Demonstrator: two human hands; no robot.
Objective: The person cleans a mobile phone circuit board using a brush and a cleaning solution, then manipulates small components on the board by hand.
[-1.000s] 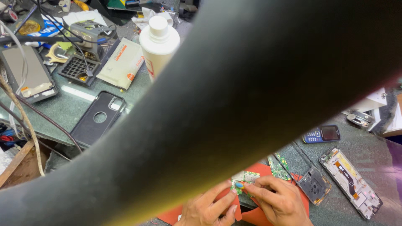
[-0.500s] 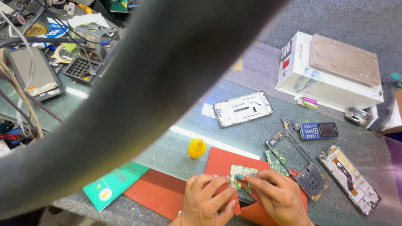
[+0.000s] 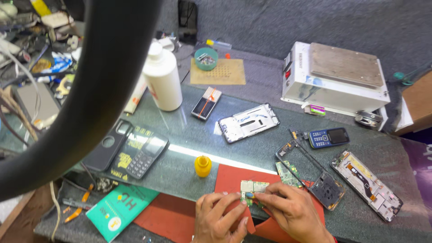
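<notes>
Yellow bottle (image 3: 203, 165), phone frames (image 3: 310, 175) crowd hands; near edge probably free.

At ten o'clock from my hands I see a tall white bottle (image 3: 162, 78) with a red-marked label. Beside it lies a flat cream-and-red carton (image 3: 136, 93). A green booklet-like packet (image 3: 120, 210) sits at nine o'clock. The keypad phone's dark screen (image 3: 338, 135) shows at two o'clock.

1. The circuit board (image 3: 253, 187) lies on the mat (image 3: 234, 177), at the surface's (image 3: 252, 148) near edge.
2. The small bottle (image 3: 203, 165) stands just left of the mat.
3. The keypad phone (image 3: 329, 137) lies behind the open phone frame (image 3: 310, 174).
</notes>
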